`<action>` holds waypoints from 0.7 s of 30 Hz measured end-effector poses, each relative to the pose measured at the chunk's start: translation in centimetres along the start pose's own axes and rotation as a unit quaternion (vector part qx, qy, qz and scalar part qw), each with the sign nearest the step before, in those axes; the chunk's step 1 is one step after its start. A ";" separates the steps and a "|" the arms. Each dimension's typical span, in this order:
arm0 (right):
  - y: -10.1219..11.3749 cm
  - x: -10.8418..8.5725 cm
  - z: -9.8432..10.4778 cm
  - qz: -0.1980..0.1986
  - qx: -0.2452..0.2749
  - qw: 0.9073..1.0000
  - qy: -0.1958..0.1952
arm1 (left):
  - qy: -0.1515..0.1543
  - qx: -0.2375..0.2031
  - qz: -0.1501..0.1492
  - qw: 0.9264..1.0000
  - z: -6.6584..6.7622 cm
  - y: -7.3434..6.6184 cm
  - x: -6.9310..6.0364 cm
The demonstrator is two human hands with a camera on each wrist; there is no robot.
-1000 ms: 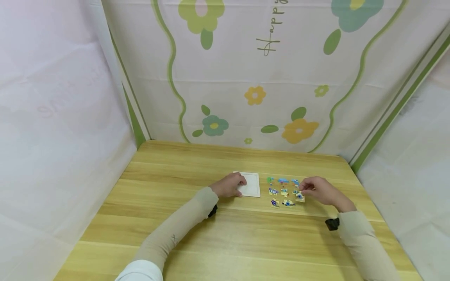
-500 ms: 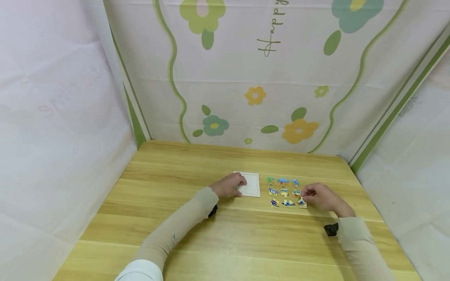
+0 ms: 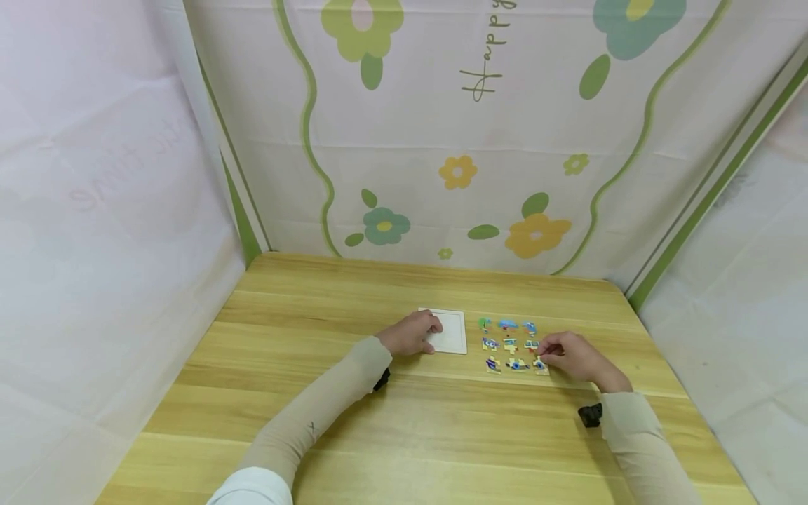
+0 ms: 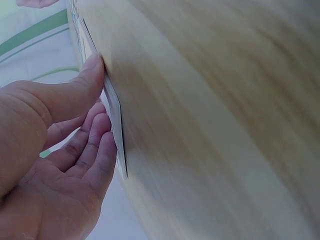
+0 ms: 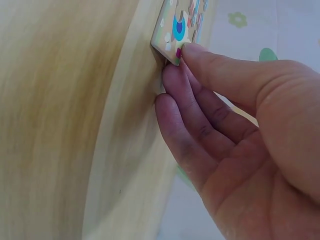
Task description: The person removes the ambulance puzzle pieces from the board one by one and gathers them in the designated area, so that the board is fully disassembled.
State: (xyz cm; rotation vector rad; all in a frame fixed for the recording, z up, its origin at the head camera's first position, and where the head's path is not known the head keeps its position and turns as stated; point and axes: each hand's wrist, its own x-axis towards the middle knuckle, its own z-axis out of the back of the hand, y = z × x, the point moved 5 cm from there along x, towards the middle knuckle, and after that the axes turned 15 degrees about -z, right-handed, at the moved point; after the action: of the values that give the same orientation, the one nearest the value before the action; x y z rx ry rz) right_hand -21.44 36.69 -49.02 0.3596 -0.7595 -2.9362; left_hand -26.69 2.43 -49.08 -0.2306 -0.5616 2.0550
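Observation:
A flat white puzzle tray (image 3: 453, 333) with a raised border lies on the table. My left hand (image 3: 409, 334) holds its left side; in the left wrist view the thumb (image 4: 90, 75) and curled fingertips touch its edge. Several colourful puzzle pieces (image 3: 510, 344) lie in rows of three to the tray's right. At the lower right of these rows, my right hand (image 3: 576, 359) pinches a puzzle piece (image 5: 175, 32) with a blue ring print by its corner. That piece is tilted slightly, its corner off the table in the right wrist view.
The wooden table (image 3: 404, 435) runs up to a flower-printed cloth (image 3: 404, 126) behind the pieces. White cloth walls stand at the left and right. A black wrist camera (image 3: 590, 415) sits at the right sleeve.
My right hand has brought the pinched piece down and toward me, into line with the bottom row, then slightly left. The left hand and the tray have stayed still.

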 end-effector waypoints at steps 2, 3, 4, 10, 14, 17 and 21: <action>0.0 0.0 0.0 -0.002 0.000 1.000 -0.001 | 0.001 0.005 0.000 1.000 0.0 0.0 0.1; -0.1 0.0 0.0 -0.003 -0.001 1.000 -0.001 | 0.001 0.005 0.000 1.000 0.0 0.0 0.1; -0.1 0.0 0.0 -0.003 -0.001 1.000 -0.001 | 0.001 0.006 0.000 1.000 0.1 0.0 0.1; -0.1 0.0 0.0 -0.003 -0.001 1.000 -0.003 | 0.001 -0.011 0.004 1.000 0.2 0.3 0.0; 0.1 0.0 0.1 -0.005 -0.001 1.000 -0.001 | 0.003 -0.031 0.012 0.999 0.2 0.6 -0.2; 0.3 -0.4 0.3 -0.023 0.004 1.000 0.002 | 0.013 -0.024 0.007 1.000 0.1 0.6 -0.4; 1.1 -1.6 1.0 -0.035 -0.006 0.999 -0.004 | 0.013 0.005 -0.011 1.000 -0.1 0.3 -0.6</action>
State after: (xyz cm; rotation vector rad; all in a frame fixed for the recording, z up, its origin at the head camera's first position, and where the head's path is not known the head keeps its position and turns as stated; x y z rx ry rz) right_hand -20.15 36.42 -47.28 0.3809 -0.7441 -3.0083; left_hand -26.59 1.77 -49.33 -0.2437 -0.5365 2.0298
